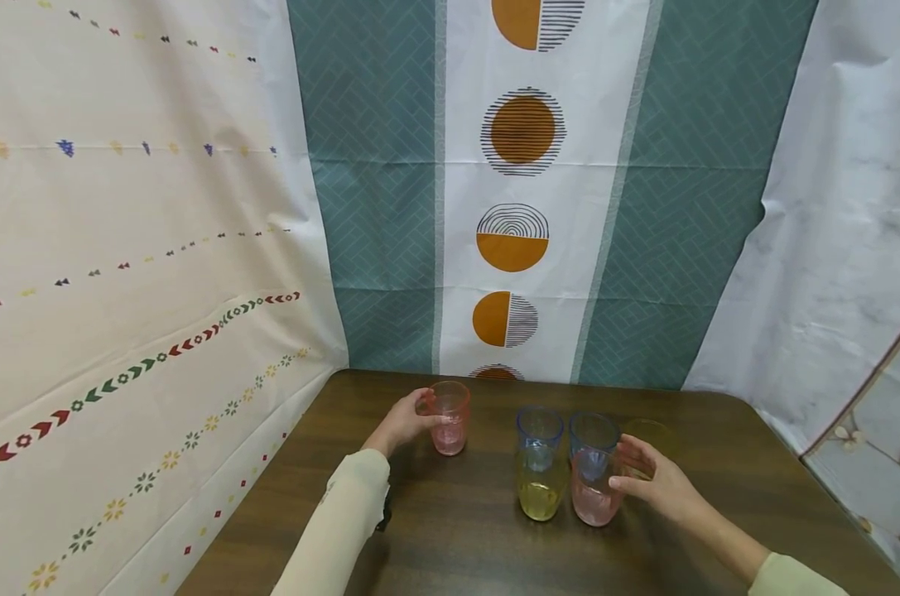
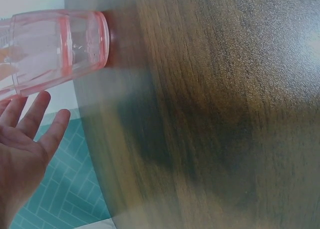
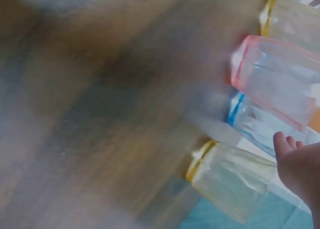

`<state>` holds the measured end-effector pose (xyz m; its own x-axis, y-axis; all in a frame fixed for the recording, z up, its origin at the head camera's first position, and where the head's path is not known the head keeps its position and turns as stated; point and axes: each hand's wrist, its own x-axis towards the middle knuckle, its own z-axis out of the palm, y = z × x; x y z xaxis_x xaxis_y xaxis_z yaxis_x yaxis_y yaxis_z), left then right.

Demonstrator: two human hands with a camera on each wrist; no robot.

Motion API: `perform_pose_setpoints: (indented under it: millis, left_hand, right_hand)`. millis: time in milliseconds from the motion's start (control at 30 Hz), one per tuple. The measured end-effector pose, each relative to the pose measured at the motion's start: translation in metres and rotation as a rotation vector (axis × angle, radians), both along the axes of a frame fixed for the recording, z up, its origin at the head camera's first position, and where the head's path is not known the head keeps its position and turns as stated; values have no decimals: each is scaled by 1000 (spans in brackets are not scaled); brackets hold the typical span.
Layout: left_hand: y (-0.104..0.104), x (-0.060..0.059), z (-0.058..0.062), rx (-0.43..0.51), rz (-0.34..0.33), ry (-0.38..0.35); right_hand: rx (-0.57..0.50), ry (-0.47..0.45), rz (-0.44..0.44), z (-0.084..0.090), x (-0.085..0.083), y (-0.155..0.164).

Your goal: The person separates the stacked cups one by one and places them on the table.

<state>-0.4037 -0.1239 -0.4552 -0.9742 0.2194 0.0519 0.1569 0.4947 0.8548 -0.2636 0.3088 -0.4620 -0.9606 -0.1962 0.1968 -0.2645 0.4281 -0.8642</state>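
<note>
Pink plastic, a lone cup [image 1: 450, 417] is kept upright at the table's [image 1: 450, 546] far left, touched by the straight fingers of the left hand [image 1: 405, 423], not gripped. Rightward, five cups are clustered; the front pink cup [image 1: 593, 497] is steadied by the right hand [image 1: 654, 480], fingers loosely round it
</note>
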Motion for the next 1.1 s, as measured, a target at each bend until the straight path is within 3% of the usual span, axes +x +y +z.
perform_pose_setpoints:
  millis: [300, 667, 1100]
  left_hand:
    - [0, -2, 0, -2, -5, 6]
    - [-1, -3, -2, 0, -18, 25]
    - [0, -4, -4, -5, -11, 44]
  right_hand:
    - [53, 32, -29, 24, -2, -10]
    - [-72, 39, 3, 42, -8, -33]
    - [-149, 19, 49, 65, -25, -74]
